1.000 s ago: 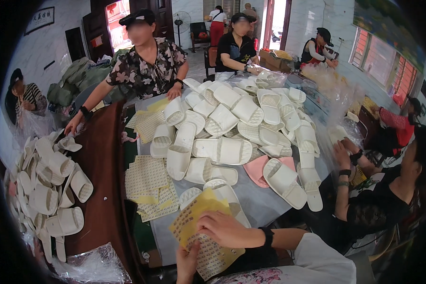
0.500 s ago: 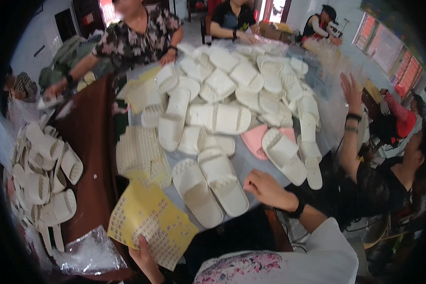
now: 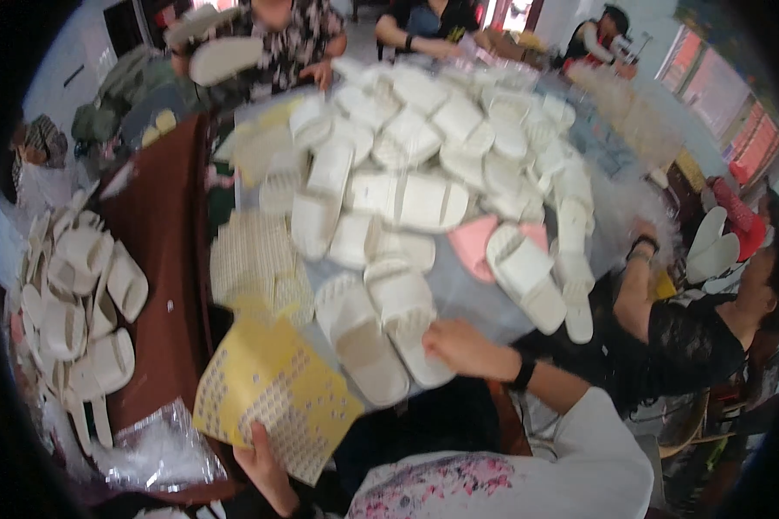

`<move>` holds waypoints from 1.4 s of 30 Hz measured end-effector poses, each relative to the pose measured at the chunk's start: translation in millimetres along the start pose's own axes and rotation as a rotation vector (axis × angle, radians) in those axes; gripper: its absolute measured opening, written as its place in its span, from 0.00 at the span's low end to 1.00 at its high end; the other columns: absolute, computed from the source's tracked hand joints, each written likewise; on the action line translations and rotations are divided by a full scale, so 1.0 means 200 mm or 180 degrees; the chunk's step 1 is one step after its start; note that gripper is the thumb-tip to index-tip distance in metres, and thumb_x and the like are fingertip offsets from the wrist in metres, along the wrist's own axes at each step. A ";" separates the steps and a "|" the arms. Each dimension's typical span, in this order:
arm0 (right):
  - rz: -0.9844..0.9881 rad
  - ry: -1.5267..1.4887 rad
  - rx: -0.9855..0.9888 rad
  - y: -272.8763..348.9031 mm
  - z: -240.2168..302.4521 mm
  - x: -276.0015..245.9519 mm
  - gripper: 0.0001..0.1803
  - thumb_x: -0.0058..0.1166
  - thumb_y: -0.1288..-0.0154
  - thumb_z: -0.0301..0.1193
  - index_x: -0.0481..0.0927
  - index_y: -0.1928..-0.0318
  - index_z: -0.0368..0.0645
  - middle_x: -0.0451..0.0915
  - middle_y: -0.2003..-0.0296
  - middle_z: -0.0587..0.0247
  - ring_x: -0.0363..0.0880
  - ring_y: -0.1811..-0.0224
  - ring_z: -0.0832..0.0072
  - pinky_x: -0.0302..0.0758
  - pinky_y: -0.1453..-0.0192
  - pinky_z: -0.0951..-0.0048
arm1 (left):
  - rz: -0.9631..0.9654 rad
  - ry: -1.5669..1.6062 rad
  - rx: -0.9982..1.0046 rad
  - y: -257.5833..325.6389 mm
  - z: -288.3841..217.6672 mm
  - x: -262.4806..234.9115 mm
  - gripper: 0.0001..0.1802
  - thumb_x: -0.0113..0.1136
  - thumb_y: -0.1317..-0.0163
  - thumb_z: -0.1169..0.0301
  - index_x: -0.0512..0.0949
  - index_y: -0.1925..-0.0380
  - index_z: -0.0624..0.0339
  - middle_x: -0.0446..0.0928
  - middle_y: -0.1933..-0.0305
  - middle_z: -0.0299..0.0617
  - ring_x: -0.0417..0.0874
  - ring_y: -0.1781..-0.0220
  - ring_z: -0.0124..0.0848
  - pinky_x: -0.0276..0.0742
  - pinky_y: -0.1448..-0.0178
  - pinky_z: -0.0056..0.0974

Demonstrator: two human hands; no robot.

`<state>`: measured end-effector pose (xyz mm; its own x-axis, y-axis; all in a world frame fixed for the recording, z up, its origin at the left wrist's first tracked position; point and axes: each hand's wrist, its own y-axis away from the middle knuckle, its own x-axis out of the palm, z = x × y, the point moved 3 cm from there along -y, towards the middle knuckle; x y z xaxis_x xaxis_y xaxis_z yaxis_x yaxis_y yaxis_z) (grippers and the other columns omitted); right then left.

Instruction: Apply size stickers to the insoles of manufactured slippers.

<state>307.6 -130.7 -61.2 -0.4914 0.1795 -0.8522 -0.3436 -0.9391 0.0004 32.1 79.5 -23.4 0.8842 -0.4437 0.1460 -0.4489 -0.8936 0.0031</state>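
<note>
My left hand [image 3: 264, 471] grips the near edge of a yellow sheet of small stickers [image 3: 273, 398], thumb on top, held tilted beside the table's near edge. A pair of white slippers lies in front of me: the left slipper [image 3: 372, 359] and the right slipper [image 3: 398, 298], toes pointing away. Over the heel end of the right slipper is my right hand [image 3: 472, 348], its fingers curled and pressed together at the insole. Whatever those fingertips hold, if anything, is too small to make out.
White slippers [image 3: 407, 134] are heaped across the grey tabletop [image 3: 467, 303], with pink pieces [image 3: 476, 246] and more sticker sheets [image 3: 255, 264] among them. Another slipper pile [image 3: 82, 285] sits on the brown surface [image 3: 160, 259] at left. Co-workers stand across and at right.
My right hand has moved left onto the right slipper's heel. Across the table, a co-worker has raised white slippers. The co-worker at right has lowered an arm.
</note>
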 end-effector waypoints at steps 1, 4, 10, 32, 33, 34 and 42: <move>0.0268 0.0119 0.0093 -0.02 -0.01 0.03 0.04 0.45 0.42 0.30 0.70 0.69 0.44 0.71 0.68 0.59 0.71 0.60 0.61 0.65 0.57 0.59 | 0.0043 0.0045 -0.0013 0.00 0.01 0.00 0.20 0.52 0.39 0.71 0.65 0.51 0.73 0.74 0.56 0.48 0.76 0.58 0.31 0.71 0.54 0.33; 0.0209 0.0334 -0.0069 -0.02 0.00 0.09 0.04 0.48 0.44 0.30 0.70 0.70 0.46 0.70 0.69 0.61 0.72 0.64 0.62 0.65 0.62 0.64 | -0.0197 -0.0607 -0.0251 0.05 -0.13 0.05 0.18 0.52 0.39 0.74 0.68 0.51 0.72 0.74 0.56 0.43 0.74 0.60 0.28 0.69 0.56 0.30; 0.0010 0.0626 -0.0129 -0.04 0.00 0.07 0.06 0.52 0.46 0.29 0.70 0.69 0.44 0.71 0.70 0.60 0.73 0.64 0.63 0.66 0.62 0.64 | -0.0014 -0.0504 -0.0344 0.00 -0.08 0.07 0.18 0.53 0.39 0.73 0.69 0.52 0.73 0.74 0.58 0.43 0.73 0.59 0.28 0.68 0.55 0.30; 0.0712 -0.0710 0.0104 -0.15 -0.13 0.05 0.11 0.59 0.53 0.31 0.71 0.72 0.41 0.72 0.72 0.58 0.73 0.67 0.62 0.67 0.66 0.64 | 0.0109 -0.0223 -0.0376 0.05 -0.18 0.24 0.18 0.54 0.40 0.71 0.70 0.54 0.72 0.75 0.59 0.45 0.75 0.62 0.29 0.71 0.60 0.31; 0.0659 -0.0755 0.0042 -0.15 -0.13 0.05 0.11 0.58 0.52 0.31 0.71 0.71 0.41 0.72 0.70 0.57 0.73 0.66 0.62 0.67 0.66 0.64 | 0.0106 -0.0227 -0.0382 0.05 -0.18 0.24 0.18 0.54 0.40 0.71 0.70 0.54 0.72 0.75 0.59 0.45 0.75 0.62 0.29 0.71 0.60 0.31; 0.0665 -0.0760 0.0044 -0.14 -0.14 0.05 0.11 0.58 0.52 0.31 0.71 0.71 0.41 0.72 0.70 0.57 0.73 0.66 0.62 0.67 0.66 0.64 | 0.0127 -0.0285 -0.0353 0.04 -0.17 0.23 0.18 0.54 0.40 0.70 0.70 0.54 0.72 0.75 0.59 0.45 0.74 0.62 0.29 0.70 0.60 0.31; 0.0175 -0.0506 -0.0184 -0.05 -0.08 0.07 0.07 0.49 0.45 0.26 0.67 0.65 0.42 0.68 0.66 0.57 0.71 0.64 0.59 0.68 0.64 0.63 | 0.0024 -0.0092 -0.0397 0.05 -0.12 0.20 0.17 0.53 0.40 0.70 0.70 0.54 0.72 0.74 0.59 0.44 0.74 0.62 0.28 0.70 0.60 0.30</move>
<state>317.7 -123.4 -80.9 -0.6302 0.1672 -0.7582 -0.2684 -0.9632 0.0107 59.6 54.6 6.7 0.8832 -0.4538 0.1180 -0.4666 -0.8755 0.1253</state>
